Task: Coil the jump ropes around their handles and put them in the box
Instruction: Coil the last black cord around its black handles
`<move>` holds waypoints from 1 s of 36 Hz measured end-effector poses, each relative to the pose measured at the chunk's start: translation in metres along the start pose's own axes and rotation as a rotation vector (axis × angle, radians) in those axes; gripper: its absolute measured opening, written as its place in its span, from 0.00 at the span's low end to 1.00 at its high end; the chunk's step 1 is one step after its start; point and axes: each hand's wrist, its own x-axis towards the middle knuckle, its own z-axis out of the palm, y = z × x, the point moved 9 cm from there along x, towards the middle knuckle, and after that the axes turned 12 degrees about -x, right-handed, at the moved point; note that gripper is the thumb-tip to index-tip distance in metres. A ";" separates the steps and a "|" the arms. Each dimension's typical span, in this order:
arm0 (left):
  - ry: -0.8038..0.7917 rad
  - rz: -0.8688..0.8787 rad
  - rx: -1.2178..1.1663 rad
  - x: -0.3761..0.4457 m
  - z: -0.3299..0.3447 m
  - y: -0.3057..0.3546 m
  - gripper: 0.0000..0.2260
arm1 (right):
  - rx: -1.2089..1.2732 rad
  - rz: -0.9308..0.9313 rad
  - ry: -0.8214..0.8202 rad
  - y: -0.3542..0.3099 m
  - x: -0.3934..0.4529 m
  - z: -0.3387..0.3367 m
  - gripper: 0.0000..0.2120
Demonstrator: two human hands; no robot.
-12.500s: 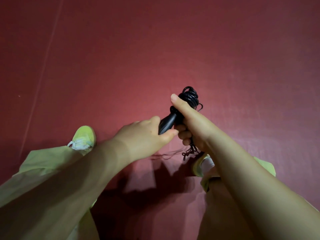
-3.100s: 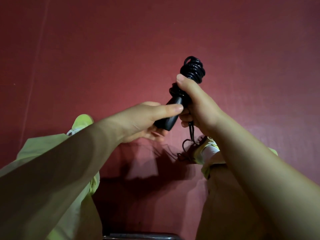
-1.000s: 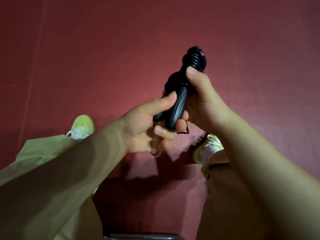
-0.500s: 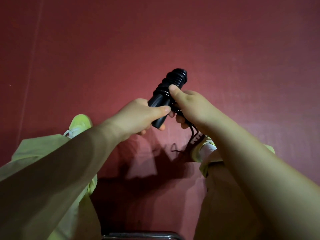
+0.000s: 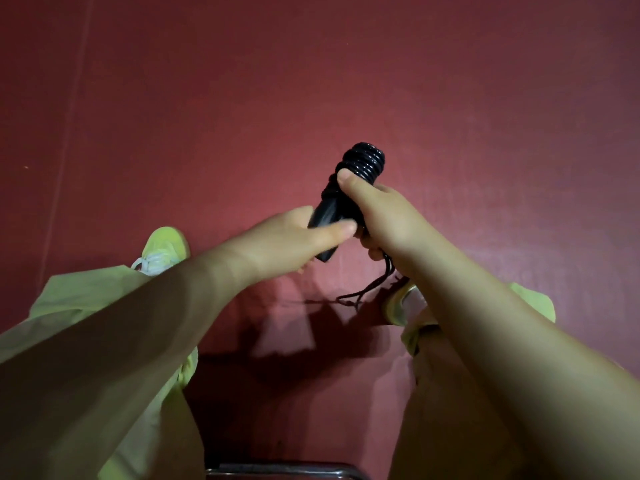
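Both hands met over the red floor (image 5: 242, 98), holding one black jump rope (image 5: 363, 161) up in the air between them. The right hand (image 5: 388, 216) gripped the handles (image 5: 327, 211) near their upper part, thumb pressed along the side just below a tight stack of glossy coils, the other fingers curled round behind. The left hand (image 5: 291, 240) held the lower end of the handles, its thumb laid across the front and its remaining fingers wrapped underneath (mostly hidden from the head camera). The handles tilted, coiled end up and away from the person. A loose tail of rope (image 5: 367, 291) hung from under the right hand down to the floor, ending beside the right shoe (image 5: 398, 303). The left shoe (image 5: 166, 247), yellow-green with white laces, stood further left. A dark metal edge (image 5: 277, 471) showed at the bottom of the view; what it belonged to could not be told.
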 end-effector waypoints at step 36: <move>-0.489 -0.243 -0.952 -0.027 0.044 0.019 0.38 | 0.537 -0.302 -0.111 -0.033 -0.010 -0.008 0.17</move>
